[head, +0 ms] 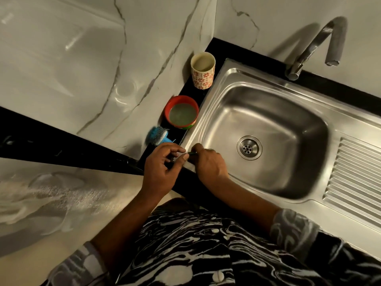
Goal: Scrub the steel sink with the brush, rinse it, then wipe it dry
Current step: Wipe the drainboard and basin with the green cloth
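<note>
Farthest left, a veined marble wall [82, 69] fills the upper left of the frame, and a narrow black table [222, 52] runs between it and the basin. Left of centre, the blue brush [157, 137] lies on that strip against the wall, with no hand on it, just above the left grip [162, 168]. The left grip hovers at the sink's lower left corner, fingers curled and thumb brought to the forefinger; whether it pinches anything I cannot tell. Above the brush, a red bowl [181, 114] of cloudy greenish liquid stands just beside the sink rim. Higher up, a flowered cup [203, 71] stands upright in the table's corner. The right grip [208, 164], close against the left one, pinches a thin dark item [193, 154] too small to name, over the rim. Right of centre sits the steel sink [305, 120], its round drain [249, 147] in the basin floor. A ribbed drainboard [354, 172] lies along the right edge. At the upper right a curved steel tap [315, 44] rises from behind the basin.
</note>
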